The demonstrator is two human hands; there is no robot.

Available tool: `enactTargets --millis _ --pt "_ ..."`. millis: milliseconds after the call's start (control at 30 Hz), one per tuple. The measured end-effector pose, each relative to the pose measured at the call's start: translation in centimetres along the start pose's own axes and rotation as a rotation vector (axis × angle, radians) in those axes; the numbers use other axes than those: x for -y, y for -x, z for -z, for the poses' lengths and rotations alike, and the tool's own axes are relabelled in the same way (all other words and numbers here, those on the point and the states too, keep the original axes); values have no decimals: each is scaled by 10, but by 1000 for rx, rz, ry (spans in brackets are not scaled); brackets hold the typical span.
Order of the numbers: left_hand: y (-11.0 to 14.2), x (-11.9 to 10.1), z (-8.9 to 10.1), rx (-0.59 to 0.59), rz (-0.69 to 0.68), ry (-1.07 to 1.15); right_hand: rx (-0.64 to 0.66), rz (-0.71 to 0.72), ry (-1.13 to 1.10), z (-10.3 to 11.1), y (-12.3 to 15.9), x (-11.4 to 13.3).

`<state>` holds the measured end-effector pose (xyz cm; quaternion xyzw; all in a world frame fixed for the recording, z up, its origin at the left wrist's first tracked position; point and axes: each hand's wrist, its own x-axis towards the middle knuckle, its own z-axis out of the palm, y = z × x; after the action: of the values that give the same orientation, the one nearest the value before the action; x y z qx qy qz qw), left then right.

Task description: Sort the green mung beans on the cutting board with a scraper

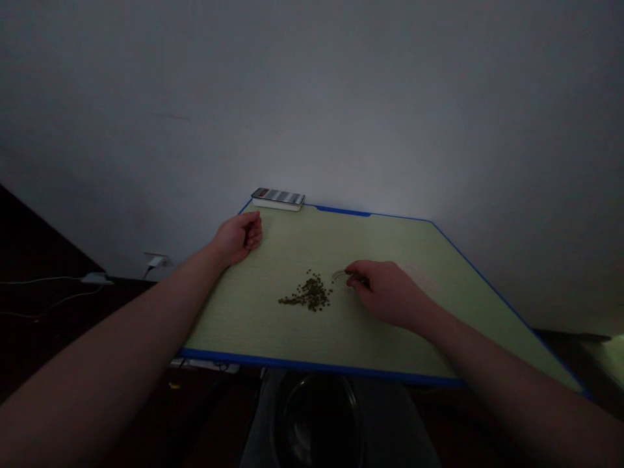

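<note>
A heap of small brown bead-like or seed-like pieces (314, 292) lies loose near the middle of the table, trailing off to the left. My right hand (383, 289) is just right of the heap, thumb and fingers pinched together. A faint, curved, pale outline (338, 275) shows by its fingertips; whether the fingers hold it I cannot tell. Resting at the table's left edge, my left hand (238, 237) is curled into a loose fist, apart from the heap. Its palm is partly hidden, and nothing shows in it.
The pale yellow-green table (390, 240) has a blue rim and stands against a grey wall. A flat white box with a dark printed top (277, 199) sits at its back left corner. Below the front edge is a dark round bowl (316, 419) over my lap. Cables (100, 279) run at left.
</note>
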<state>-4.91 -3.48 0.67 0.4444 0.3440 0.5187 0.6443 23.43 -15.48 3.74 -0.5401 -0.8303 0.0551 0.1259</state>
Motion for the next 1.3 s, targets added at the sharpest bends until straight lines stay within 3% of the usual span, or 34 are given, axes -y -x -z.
enactTargets --millis 267,633,833,967,1067,1300 --pt "-1 1 0 -17 7 -3 -81 -75 18 -8 -19 -6" --pt "-1 0 -1 -4 7 -10 -52 -306 42 9 -1 -62" --pt "0 -1 -2 -12 4 -5 -2 -129 -224 18 -34 -57" --pt "1 -1 -2 -33 11 6 172 1 -182 6 -74 -34" --pt "2 -1 -2 -49 12 11 222 50 -150 -9 -93 -19" --pt "2 -2 -2 -25 13 9 245 152 -132 -19 -86 -7"
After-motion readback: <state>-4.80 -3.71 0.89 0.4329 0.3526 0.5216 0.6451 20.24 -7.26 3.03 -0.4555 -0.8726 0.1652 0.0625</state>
